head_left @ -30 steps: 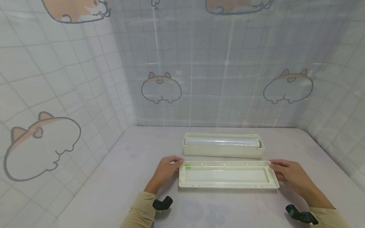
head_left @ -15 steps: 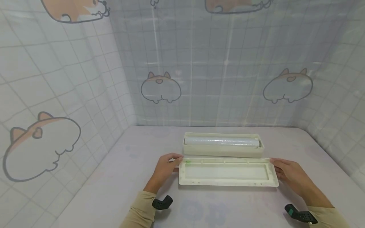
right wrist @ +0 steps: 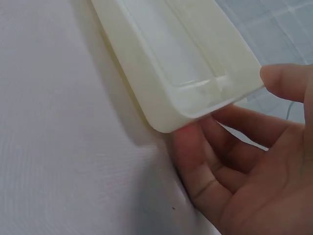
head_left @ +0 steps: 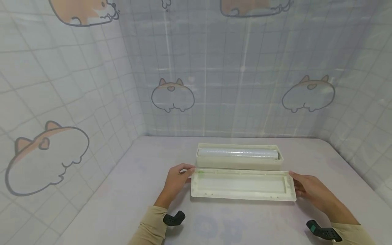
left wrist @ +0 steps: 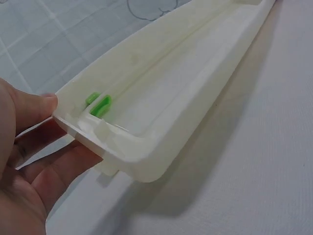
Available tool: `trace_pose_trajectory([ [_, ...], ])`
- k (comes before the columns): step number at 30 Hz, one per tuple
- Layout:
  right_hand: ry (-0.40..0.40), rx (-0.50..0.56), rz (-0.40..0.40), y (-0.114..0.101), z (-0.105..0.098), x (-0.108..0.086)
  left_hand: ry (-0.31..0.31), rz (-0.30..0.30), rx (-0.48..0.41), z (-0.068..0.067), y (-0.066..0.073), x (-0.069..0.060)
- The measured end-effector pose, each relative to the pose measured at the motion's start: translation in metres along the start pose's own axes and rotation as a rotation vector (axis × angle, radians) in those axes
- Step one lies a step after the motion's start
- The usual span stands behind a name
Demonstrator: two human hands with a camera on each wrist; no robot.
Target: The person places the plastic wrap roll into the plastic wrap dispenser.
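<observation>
A long cream plastic lid is held inside up between both hands, slightly above the table. My left hand grips its left end, thumb on the rim and fingers beneath, as the left wrist view shows. Near that end sits a small green slider. My right hand holds the opposite end, its thumb at the far corner and its fingers curled under. Just behind the lid stands the matching cream box, with a shiny roll of cling film lying lengthwise inside.
The pale patterned table meets a grid-printed curtain at the back. Similar sheets rise at the left and right sides. A black wrist device shows by the left sleeve, another by the right.
The lid has shifted slightly back toward the box, and its right end has come a little to the left. Both hands keep their hold; the box and roll stay put.
</observation>
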State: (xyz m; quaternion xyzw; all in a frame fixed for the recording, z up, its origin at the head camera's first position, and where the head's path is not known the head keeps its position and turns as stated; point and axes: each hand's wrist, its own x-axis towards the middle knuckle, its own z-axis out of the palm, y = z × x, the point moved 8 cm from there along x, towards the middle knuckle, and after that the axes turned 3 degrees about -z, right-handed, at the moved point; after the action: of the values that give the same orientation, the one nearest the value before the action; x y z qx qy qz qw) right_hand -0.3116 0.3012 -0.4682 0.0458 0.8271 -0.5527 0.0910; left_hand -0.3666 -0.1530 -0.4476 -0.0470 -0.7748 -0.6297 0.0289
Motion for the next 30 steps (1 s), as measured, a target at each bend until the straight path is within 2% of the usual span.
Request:
trace_pose_trajectory([
  [7, -0.025, -0.003, -0.023, -0.0037, 0.0031, -0.0011, 0.035, 0.019, -0.027, -0.0031, 0.0004, -0.0021],
  [14, -0.023, 0.065, -0.051, -0.0055, 0.0085, -0.0051, 0.074, 0.003, -0.026, -0.0064, -0.0025, -0.0038],
  [19, -0.010, 0.109, -0.065, -0.0059, 0.0087, -0.0060, 0.095, 0.047, -0.024, -0.0069, 0.0025, -0.0062],
  [27, 0.045, 0.073, -0.084, -0.0055, 0.0036, -0.0036, 0.078, 0.104, -0.077, -0.0032, 0.0074, -0.0092],
  [30, 0.067, 0.061, -0.098, -0.0077, 0.0008, -0.0040, 0.071, 0.107, -0.072, -0.0016, 0.0069, -0.0095],
])
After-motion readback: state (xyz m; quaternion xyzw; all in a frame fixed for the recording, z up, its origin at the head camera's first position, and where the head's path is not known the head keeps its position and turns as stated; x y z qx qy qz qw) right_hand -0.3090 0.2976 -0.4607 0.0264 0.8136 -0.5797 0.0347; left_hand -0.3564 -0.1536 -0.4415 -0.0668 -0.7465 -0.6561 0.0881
